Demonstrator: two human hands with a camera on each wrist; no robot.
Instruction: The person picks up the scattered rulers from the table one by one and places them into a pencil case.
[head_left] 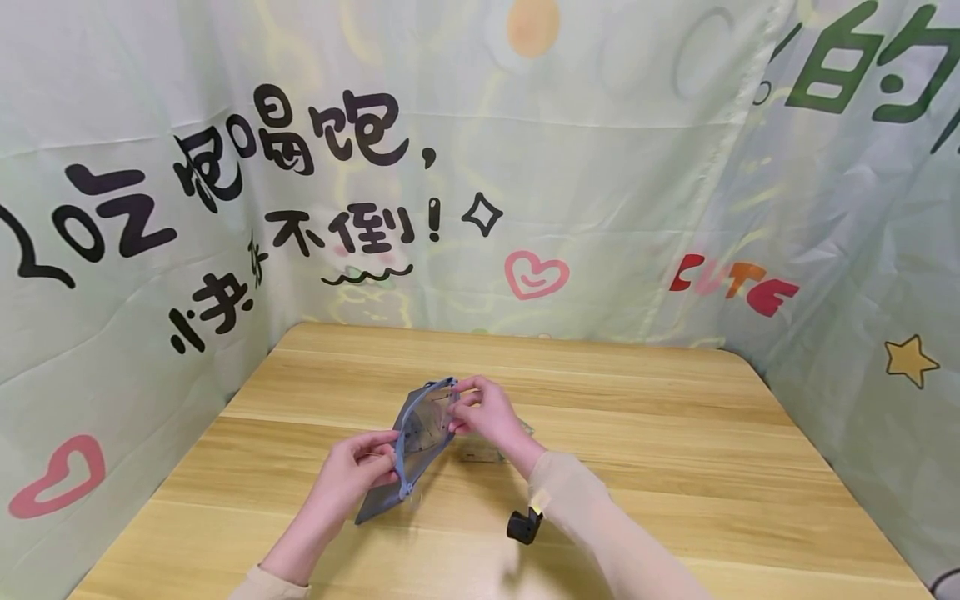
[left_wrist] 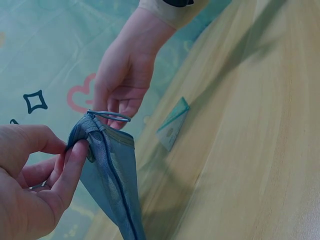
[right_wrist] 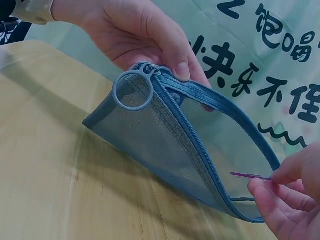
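Observation:
A blue-grey mesh zipper pouch (head_left: 408, 454) is held tilted above the table, its zipped mouth spread open. My left hand (head_left: 356, 467) grips the pouch's rim near the zipper end, where a round pull ring (right_wrist: 132, 91) hangs. At the far end of the mouth is my right hand (head_left: 486, 412). Its thumb and fingers pinch a thin purple stick-like thing (right_wrist: 245, 175) at the opening; the exact kind is unclear. The right wrist view shows the mesh pouch (right_wrist: 155, 137) side-on. Little can be made out inside it.
A small flat green-and-white packet (left_wrist: 173, 125) lies on the wooden table (head_left: 675, 467), partly behind my right arm in the head view. A black wrist camera (head_left: 522, 527) sticks out under the right sleeve. Printed curtains (head_left: 600, 183) stand round the table's back and sides.

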